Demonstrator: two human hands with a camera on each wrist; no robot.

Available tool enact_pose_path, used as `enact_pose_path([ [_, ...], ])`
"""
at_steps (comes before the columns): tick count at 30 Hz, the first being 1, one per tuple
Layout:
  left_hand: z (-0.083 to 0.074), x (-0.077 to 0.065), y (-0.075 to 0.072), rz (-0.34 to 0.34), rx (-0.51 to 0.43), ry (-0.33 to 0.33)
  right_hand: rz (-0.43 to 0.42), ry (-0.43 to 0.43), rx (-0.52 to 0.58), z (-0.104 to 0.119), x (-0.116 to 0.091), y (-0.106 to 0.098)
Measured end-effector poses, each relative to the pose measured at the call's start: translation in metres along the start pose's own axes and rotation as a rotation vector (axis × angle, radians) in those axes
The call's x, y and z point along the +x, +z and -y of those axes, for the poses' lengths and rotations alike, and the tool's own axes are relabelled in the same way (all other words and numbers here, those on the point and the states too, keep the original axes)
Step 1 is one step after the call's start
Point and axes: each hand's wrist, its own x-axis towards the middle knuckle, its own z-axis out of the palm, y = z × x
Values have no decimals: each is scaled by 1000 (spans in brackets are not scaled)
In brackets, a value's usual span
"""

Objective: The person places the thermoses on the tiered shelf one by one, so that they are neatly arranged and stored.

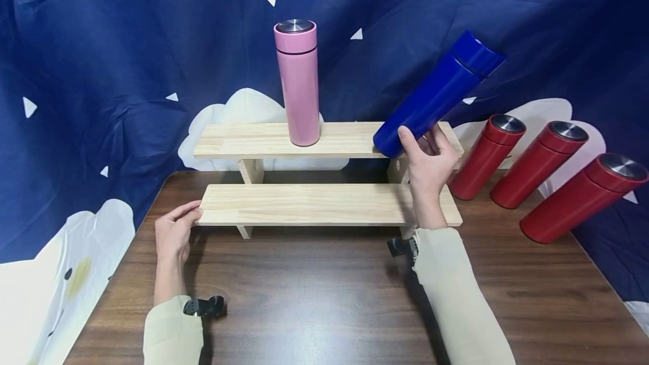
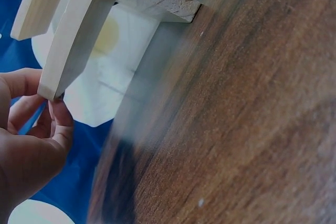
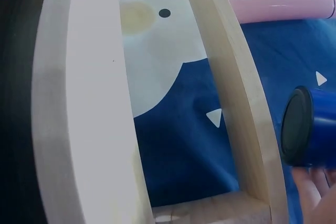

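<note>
Head view: blue bottle (image 1: pixel 431 100) is over the right part of the upper shelf (image 1: pixel 243 139), gripped near its base by the right hand (image 1: pixel 431 165). Body rises from that hand; base pokes out just left of the thumb. Long axis slanted, not upright: cap end up and right, base down-left toward the shelf. Right wrist view shows a gap between base and shelf edge, so I read it as lifted, not seated. Right hand is nearer; left hand (image 1: pixel 174 232) is well apart, pinching the left end of the lower shelf (image 1: pixel 304 204), below and in front of the upper shelf. Pink bottle (image 1: pixel 301 89) stands on the upper shelf, left of its middle. Three red bottles (image 1: pixel 537 165) on the table (image 1: pixel 304 297), right of the upper shelf. Blue curtain (image 1: pixel 152 27) behind it.
</note>
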Motion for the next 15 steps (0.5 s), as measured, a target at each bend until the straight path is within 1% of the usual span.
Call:
enact_pose_path([
  [3,0,0,0,-1,-5,-2,9,23,-6,-2,2,5],
  [7,-1,-1,0,-4,8,0,33,31,-2,-3,3,14],
  [10,-2,-2,1,-4,21,2,57,19,2,-3,4,20],
  [15,-2,-2,1,-10,41,0,104,25,-4,-4,5,28],
])
